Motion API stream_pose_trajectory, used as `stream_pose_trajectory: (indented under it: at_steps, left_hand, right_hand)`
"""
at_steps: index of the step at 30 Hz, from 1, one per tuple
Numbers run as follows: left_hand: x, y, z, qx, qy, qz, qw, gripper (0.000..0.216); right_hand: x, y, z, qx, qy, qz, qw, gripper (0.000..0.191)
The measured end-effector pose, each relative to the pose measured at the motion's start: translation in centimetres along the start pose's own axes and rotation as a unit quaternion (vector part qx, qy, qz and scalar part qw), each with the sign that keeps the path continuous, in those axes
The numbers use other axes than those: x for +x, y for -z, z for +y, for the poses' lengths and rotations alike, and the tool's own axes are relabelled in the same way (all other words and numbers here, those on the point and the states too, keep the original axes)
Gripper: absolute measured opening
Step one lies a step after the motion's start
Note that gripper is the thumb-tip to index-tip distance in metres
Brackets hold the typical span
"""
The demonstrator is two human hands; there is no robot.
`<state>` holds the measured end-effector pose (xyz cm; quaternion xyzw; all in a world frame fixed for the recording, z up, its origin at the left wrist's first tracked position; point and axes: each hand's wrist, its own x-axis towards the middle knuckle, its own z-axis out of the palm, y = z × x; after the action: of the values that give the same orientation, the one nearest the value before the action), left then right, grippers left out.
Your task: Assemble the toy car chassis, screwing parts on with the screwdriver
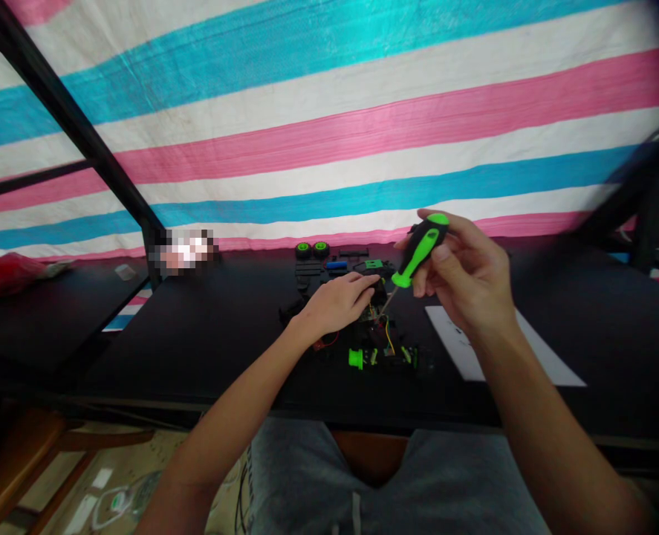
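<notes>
My right hand (474, 279) is closed round the black and green handle of a screwdriver (418, 251), which is tilted with its metal shaft pointing down and left. The shaft's tip reaches in among the wires and parts of a black toy car chassis (397, 352); whether it sits on a screw is too small to tell. My left hand (337, 303) lies over the far left part of the chassis and grips it, its fingertips close to the shaft. A bright green wheel hub (356, 359) sticks out at the chassis's near left corner.
Two black wheels with green rims (312, 250), a blue cylinder (336, 265) and dark parts lie behind the chassis. On the right, a white sheet (501, 353) bears several tiny dark pieces. Black frame posts (106, 160) and a striped sheet (362, 134) stand around the black table (206, 342).
</notes>
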<state>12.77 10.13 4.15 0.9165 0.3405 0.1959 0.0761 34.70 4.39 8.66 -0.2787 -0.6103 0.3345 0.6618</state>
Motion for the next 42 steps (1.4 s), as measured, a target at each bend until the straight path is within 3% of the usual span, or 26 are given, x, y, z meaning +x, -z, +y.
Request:
stream_pose_trajectory:
  at_steps: [11, 19, 26, 32, 39, 42]
  left_hand:
    - [0.0, 0.4, 0.5, 0.001, 0.007, -0.007, 1.000, 0.046]
    - [0.0, 0.9, 0.8, 0.001, 0.014, -0.028, 1.000, 0.041]
    - [0.0, 1.3, 1.1, 0.005, 0.018, -0.045, 0.999, 0.041]
    - [-0.1, 1.2, 1.0, 0.015, 0.020, -0.038, 0.999, 0.041]
    - [0.0, 0.9, 0.7, -0.001, 0.012, -0.033, 0.999, 0.040]
    - [0.0, 0.9, 0.7, -0.001, 0.012, -0.028, 1.000, 0.039]
  right_hand:
    - [0.0, 0.0, -0.3, -0.010, 0.005, -0.019, 1.000, 0.045]
    - [1.1, -0.8, -2.6, -0.011, -0.036, -0.114, 0.993, 0.051]
    - [2.9, -1.8, -3.4, 0.000, -0.047, -0.190, 0.981, 0.039]
    - [3.0, -2.6, -3.1, 0.022, -0.066, -0.144, 0.987, 0.053]
    - [2.5, -2.0, -2.4, 0.019, -0.040, -0.112, 0.993, 0.032]
    - [2.5, -1.2, -2.2, 0.008, -0.053, -0.126, 0.991, 0.036]
